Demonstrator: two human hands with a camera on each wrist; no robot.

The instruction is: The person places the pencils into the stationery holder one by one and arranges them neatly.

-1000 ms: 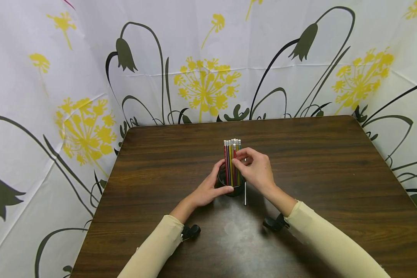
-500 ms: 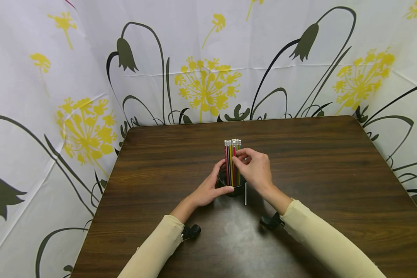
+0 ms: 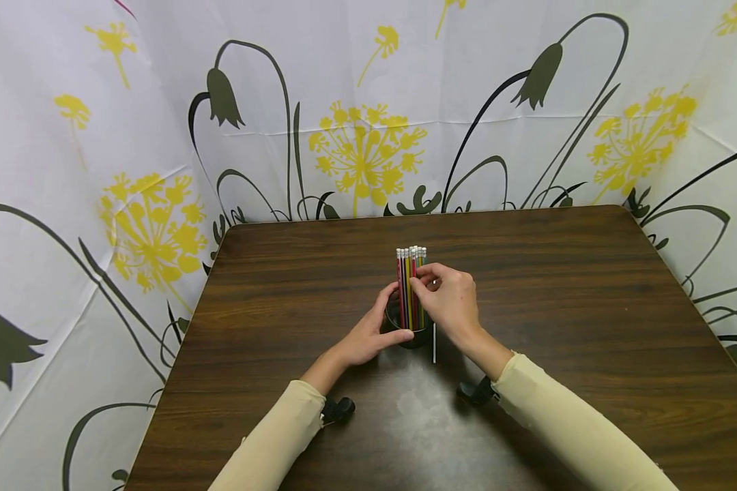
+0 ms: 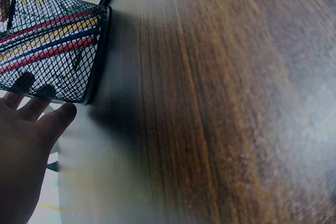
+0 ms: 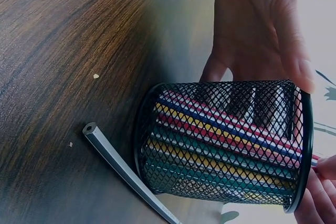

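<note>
A black mesh pencil cup [image 5: 306, 145] stands upright on the table, holding several colored pencils [image 3: 407, 293] with their white eraser ends up. My left hand [image 3: 362, 337] grips the cup from the left, thumb along the near rim and fingers around the far side. With thumb and fingertips, my right hand [image 3: 451, 296] pinches a red pencil [image 3: 413, 263] above the rim, among the others. In the right wrist view the lower ends of the pencils show through the mesh. The left wrist view shows my left fingers touching the mesh.
Just right of the cup a silver-grey pencil [image 5: 123, 169] lies on the dark wood table [image 3: 282, 273]. Two tiny pale crumbs [image 5: 96, 76] sit near it. Behind the table hangs a white floral curtain [image 3: 258, 150].
The red pencil's eraser end has shifted slightly up, nearer the other tops. My right wrist and forearm have drifted a little left. My left hand and the cup have stayed put.
</note>
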